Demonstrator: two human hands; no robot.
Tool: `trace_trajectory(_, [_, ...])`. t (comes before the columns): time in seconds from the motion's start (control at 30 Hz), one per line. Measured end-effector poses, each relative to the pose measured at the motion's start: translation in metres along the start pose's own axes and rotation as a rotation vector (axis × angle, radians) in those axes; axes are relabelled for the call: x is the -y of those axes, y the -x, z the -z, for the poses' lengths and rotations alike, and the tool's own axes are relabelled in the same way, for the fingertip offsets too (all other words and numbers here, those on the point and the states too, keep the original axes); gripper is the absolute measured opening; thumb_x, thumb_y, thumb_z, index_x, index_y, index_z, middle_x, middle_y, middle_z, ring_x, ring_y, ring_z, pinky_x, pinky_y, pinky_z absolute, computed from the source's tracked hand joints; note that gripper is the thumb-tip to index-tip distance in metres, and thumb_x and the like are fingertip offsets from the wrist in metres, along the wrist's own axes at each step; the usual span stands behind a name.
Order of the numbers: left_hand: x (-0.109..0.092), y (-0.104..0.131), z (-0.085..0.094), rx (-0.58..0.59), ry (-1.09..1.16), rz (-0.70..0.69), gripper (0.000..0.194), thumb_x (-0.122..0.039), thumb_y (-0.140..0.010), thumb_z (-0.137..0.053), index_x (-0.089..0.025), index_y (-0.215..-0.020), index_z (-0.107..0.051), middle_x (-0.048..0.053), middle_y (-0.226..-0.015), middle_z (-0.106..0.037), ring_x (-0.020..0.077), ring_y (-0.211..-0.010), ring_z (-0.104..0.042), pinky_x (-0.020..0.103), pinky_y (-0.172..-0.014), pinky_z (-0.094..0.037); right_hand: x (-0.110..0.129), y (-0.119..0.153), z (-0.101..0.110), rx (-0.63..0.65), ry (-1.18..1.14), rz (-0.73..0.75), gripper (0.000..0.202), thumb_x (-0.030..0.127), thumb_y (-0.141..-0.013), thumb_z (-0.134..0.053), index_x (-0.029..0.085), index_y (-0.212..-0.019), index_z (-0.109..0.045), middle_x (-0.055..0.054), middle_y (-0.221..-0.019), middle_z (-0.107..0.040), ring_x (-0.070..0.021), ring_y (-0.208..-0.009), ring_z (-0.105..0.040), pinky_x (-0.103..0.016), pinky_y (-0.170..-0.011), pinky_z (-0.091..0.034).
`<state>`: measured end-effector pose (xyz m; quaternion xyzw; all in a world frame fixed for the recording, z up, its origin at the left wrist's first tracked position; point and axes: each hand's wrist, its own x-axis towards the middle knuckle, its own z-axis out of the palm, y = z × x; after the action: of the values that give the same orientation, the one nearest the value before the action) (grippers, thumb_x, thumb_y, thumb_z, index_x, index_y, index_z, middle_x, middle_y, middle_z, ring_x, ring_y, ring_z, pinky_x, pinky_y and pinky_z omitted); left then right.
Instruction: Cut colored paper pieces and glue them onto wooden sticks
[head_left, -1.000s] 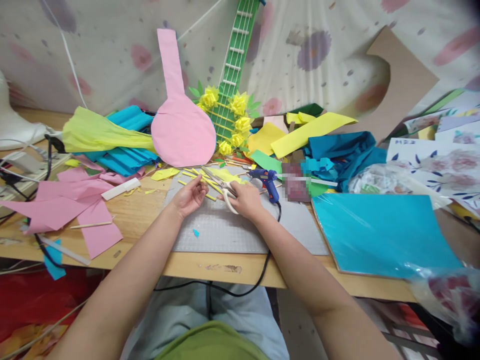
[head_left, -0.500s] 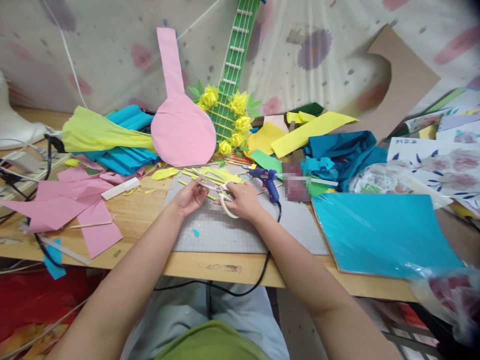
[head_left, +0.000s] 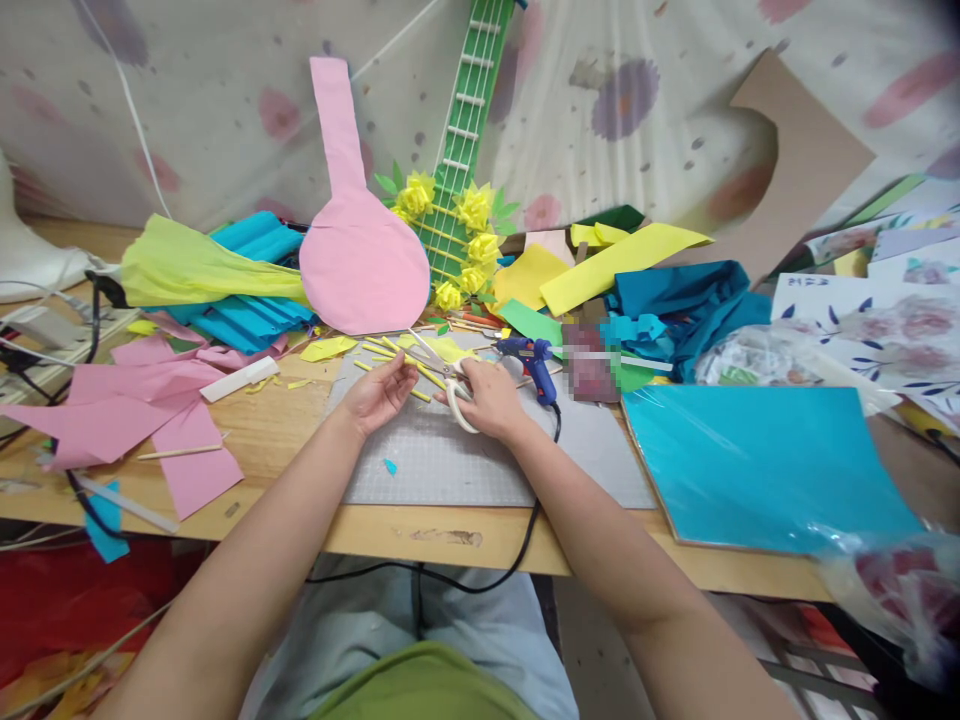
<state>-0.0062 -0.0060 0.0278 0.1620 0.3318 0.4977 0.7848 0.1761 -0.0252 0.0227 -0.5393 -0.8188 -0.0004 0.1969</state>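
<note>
My right hand [head_left: 491, 400] is wrapped round the white handles of a pair of scissors [head_left: 459, 398], whose blades stand apart and point up and left. The fingers of my left hand [head_left: 384, 393] are pinched together beside the blades; what they hold is too small to make out. Thin yellow-green sticks [head_left: 427, 374] lie on the grey cutting mat [head_left: 450, 480] behind and between my hands. A small blue scrap [head_left: 390, 466] rests on the mat near my left wrist.
A blue glue gun [head_left: 536, 368] lies right of my right hand, its black cord crossing the mat. Behind stand a pink paper guitar shape [head_left: 365, 265] and a green guitar with yellow flowers [head_left: 457, 200]. Pink paper [head_left: 135, 400] is left, a turquoise board [head_left: 765, 465] right.
The scissor blades have opened wider and tilted more upward. My left hand has turned slightly, its fingertips close to the blades. The view has shifted a little.
</note>
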Motion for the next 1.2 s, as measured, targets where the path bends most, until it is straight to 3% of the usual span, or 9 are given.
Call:
trace_trajectory(0.3, [0.0003, 0.0039, -0.0043, -0.021, 0.053, -0.006, 0.026, -0.005, -0.085, -0.034, -0.009, -0.095, -0.058, 0.003, -0.066, -0.064, 0.0086, -0.059, -0.062, 0.014, -0.051, -0.052, 0.0041, 0.0023, -0.003, -0.002, 0.006, 0.045, 0.036, 0.052, -0.08, -0.039, 0.018, -0.084, -0.049, -0.006, -0.084, -0.062, -0.019, -0.079, -0.053, -0.029, -0.069, -0.025])
trace_trajectory(0.87, [-0.0013, 0.003, -0.0012, 0.023, 0.042, 0.046, 0.022, -0.006, -0.084, -0.037, -0.01, -0.094, -0.057, 0.003, -0.066, -0.065, 0.0083, -0.058, -0.063, 0.011, -0.047, -0.051, 0.0026, 0.0022, -0.0006, 0.018, 0.037, 0.039, 0.039, 0.055, -0.08, -0.039, 0.019, -0.078, -0.052, -0.003, -0.073, -0.063, -0.0152, -0.068, -0.053, -0.027, -0.065, -0.024])
trace_trajectory(1.07, [-0.0022, 0.0013, 0.0018, 0.038, 0.02, 0.034, 0.017, -0.009, -0.084, -0.041, -0.009, -0.082, -0.057, 0.004, -0.064, -0.064, 0.009, -0.061, -0.064, 0.011, -0.049, -0.052, 0.0007, 0.0034, -0.0037, 0.011, 0.114, -0.099, 0.043, 0.059, -0.079, -0.037, 0.02, -0.077, -0.056, -0.005, -0.071, -0.065, -0.0183, -0.067, -0.056, -0.027, -0.056, -0.021])
trace_trajectory(1.2, [-0.0003, -0.0009, 0.0036, 0.007, -0.109, -0.129, 0.008, -0.006, -0.078, -0.05, -0.01, -0.075, -0.057, 0.006, -0.072, -0.066, 0.0124, -0.072, -0.066, 0.017, -0.061, -0.054, -0.002, 0.0021, -0.0059, 0.024, 0.155, -0.23, 0.041, 0.056, -0.08, -0.039, 0.02, -0.084, -0.057, -0.008, -0.073, -0.065, -0.021, -0.069, -0.057, -0.028, -0.056, -0.025])
